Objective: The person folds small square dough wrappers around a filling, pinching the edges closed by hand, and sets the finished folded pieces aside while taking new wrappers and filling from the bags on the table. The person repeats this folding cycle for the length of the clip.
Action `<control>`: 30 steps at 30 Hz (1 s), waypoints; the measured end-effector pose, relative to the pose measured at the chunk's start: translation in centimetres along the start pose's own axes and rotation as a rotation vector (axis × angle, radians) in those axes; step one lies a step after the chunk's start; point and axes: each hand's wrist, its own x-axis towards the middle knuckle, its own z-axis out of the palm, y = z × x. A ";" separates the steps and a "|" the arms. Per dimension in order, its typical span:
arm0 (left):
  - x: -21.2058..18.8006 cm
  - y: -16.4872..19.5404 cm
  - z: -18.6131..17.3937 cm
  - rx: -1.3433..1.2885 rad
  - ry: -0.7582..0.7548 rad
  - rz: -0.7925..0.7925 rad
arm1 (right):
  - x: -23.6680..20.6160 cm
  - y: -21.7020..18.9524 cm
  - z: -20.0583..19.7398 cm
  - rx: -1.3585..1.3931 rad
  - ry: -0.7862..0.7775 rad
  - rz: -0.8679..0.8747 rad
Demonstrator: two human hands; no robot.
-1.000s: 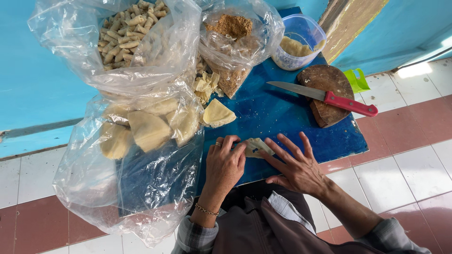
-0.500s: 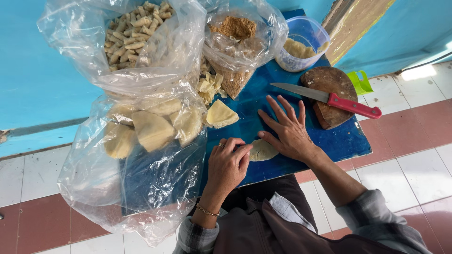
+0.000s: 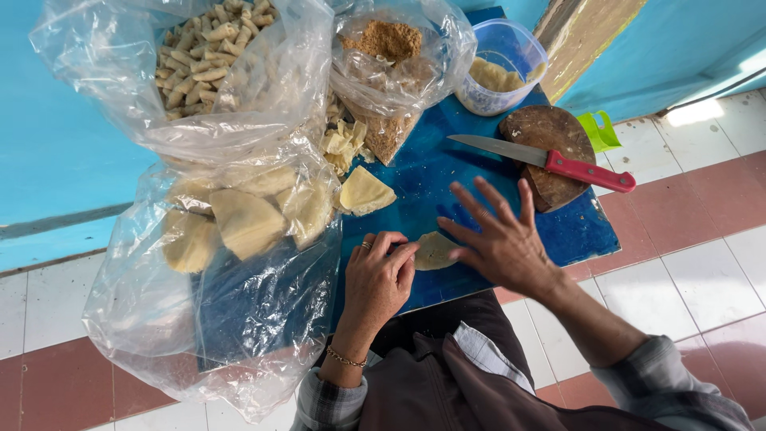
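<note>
At the lower middle of the frame, the left hand point(image 3: 381, 275) has its fingers curled, pinching the edge of a pale flat wrapper piece point(image 3: 435, 250) lying on the blue surface point(image 3: 431, 172). The right hand point(image 3: 499, 239) hovers just beside it, fingers spread. The step looks like rolling or folding; it calls for a steady pinch.

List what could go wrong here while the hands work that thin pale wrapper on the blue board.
1. The knife lies with its blade bare, just beyond the spread fingers of the right hand; a careless reach might meet the edge.
2. The wrapper, pinched by the left hand, looks thin and could tear.
3. The blue board reaches past the person's lap; leaning on its right end might tip it.
</note>
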 end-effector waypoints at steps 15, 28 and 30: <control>0.2 0.2 -0.3 -0.024 0.029 0.027 | 4.0 3.0 1.1 0.064 0.075 0.091; 0.2 0.1 -0.2 -0.020 0.008 -0.006 | 1.4 -0.9 0.1 0.056 0.019 -0.008; 0.1 0.2 -0.2 -0.021 0.012 -0.016 | 3.7 -1.1 0.5 0.081 0.014 -0.045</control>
